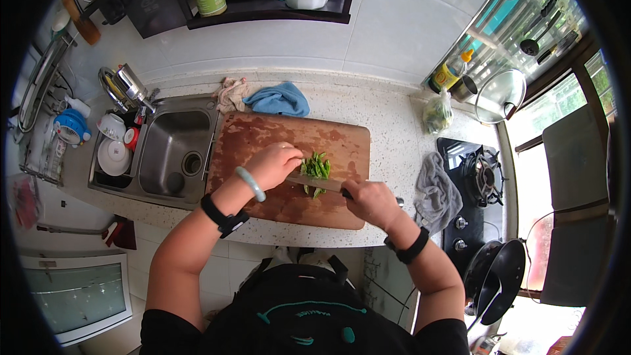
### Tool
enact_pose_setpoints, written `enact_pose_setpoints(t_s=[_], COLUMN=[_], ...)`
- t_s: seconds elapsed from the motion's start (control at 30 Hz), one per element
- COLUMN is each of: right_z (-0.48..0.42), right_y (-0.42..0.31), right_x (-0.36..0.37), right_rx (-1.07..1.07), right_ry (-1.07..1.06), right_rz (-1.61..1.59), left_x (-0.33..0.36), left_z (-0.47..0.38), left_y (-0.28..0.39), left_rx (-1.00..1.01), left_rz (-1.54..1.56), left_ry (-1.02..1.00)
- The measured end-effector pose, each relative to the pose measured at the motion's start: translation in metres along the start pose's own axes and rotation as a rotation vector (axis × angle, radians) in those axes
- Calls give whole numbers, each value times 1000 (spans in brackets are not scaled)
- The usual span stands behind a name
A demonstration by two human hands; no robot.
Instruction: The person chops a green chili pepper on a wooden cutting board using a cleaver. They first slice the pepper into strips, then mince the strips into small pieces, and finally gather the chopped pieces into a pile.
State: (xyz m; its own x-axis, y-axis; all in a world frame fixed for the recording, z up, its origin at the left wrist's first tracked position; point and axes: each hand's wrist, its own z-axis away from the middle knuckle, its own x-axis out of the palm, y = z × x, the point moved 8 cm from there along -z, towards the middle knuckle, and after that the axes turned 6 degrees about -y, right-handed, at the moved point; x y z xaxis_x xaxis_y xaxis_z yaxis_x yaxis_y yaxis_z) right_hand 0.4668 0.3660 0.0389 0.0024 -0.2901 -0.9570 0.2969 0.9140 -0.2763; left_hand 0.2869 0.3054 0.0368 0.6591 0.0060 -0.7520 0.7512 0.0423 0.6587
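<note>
A wet wooden cutting board [246,143] lies on the speckled counter before me. Cut green vegetable pieces [315,166], perhaps green peppers, form a small pile near its middle, and a few more lie on the near side of the blade. My right hand [372,202] grips the black handle of a kitchen knife [320,182], whose blade points left across the pieces. At the left edge of the pile is my left hand [278,163], fingers bent and fingertips close together; whether they pinch a piece is hidden.
Left of the board is a steel sink [172,143] with bowls [114,157] beside it. A blue cloth [281,99] and a beige cloth [231,94] touch the board's far side. To the right are a grey towel [436,192], a gas burner [483,177] and a bagged vegetable [438,114].
</note>
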Motion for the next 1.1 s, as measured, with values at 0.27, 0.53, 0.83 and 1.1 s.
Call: enact_pose_setpoints(t_s=[0.27, 0.53, 0.83, 1.1], right_z=[-50, -56, -50, -38], right_y=[15, 32, 61, 71], right_x=[-11, 0, 32, 49], right_rx=[-12, 17, 52, 6], right_ry=[-225, -224, -184, -132], right_rz=[65, 43, -4, 79], left_x=[37, 56, 74, 82], left_z=[10, -10, -17, -19], left_y=[-27, -20, -13, -2], left_rx=[-78, 14, -9, -65], left_rz=[-45, -359, -534, -592], left_ry=[-106, 93, 122, 75])
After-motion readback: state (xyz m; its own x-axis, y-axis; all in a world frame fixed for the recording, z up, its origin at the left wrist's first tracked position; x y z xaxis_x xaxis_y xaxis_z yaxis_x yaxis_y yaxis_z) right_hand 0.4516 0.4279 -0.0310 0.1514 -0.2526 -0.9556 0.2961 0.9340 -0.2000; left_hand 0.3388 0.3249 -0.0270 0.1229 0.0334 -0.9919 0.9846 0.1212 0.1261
